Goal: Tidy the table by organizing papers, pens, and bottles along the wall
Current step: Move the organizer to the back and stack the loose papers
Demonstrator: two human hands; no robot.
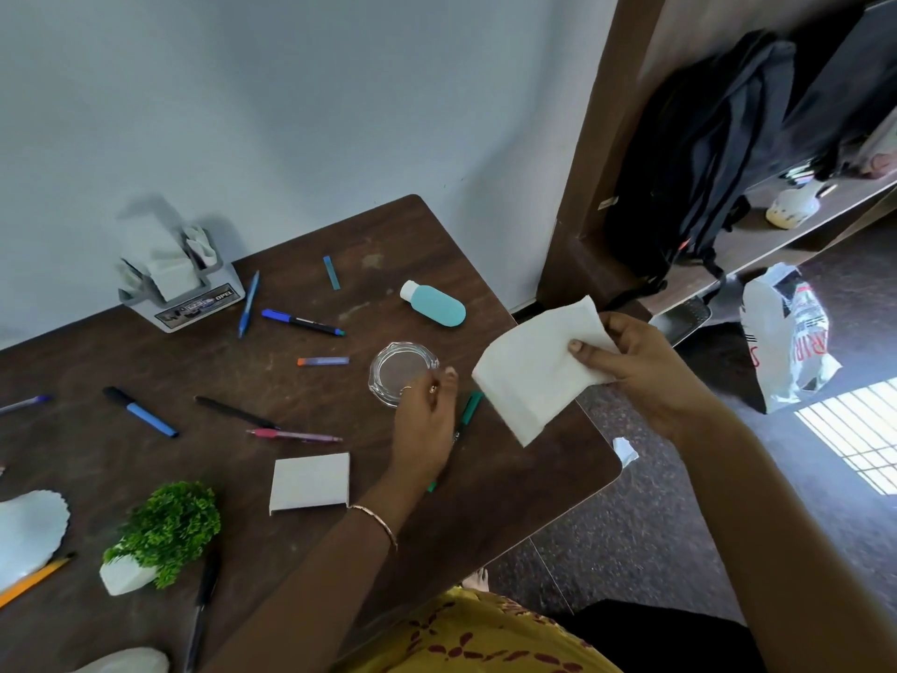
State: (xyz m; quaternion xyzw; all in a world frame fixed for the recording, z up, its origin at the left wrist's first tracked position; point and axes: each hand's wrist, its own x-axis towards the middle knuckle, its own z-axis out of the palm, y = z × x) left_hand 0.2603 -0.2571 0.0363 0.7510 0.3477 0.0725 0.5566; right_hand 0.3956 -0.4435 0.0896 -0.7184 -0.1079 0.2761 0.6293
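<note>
**Brown table (pixel 170 366) against pale wall (pixel 291 89), clutter mostly unsorted**

Off the table's right edge, shelf (pixel 776 230) with dark backpack (pixel 704 153); not task stuff. At the back edge by the wall, grey organizer (pixel 182 293), papers stuffed in. Up in the air over the right edge, white paper (pixel 529 376), pinched at one corner by right hand (pixel 645 376), thumb on top. Low over the table near the right edge, left hand (pixel 427 429), fingers curled beside glass dish (pixel 400 371); blurred, cannot tell if gripping anything. Flat near the front edge, white pad (pixel 310 480). On its side near the back right corner, short of the wall, teal bottle (pixel 434 304). Scattered mid-table: blue pen (pixel 249 303), dark marker (pixel 303 323), more pens; green pen (pixel 471 405) partly under the left hand.

Step, as judged: get the white paper to the wall side.
- Square or fold first with both hands; limp sheet otherwise.
- Carry high over glass dish and teal bottle, no sweeping of pens.
- Tuck into grey organizer or lay flat along the back edge.
- Keep pinch firm until seated.
</note>
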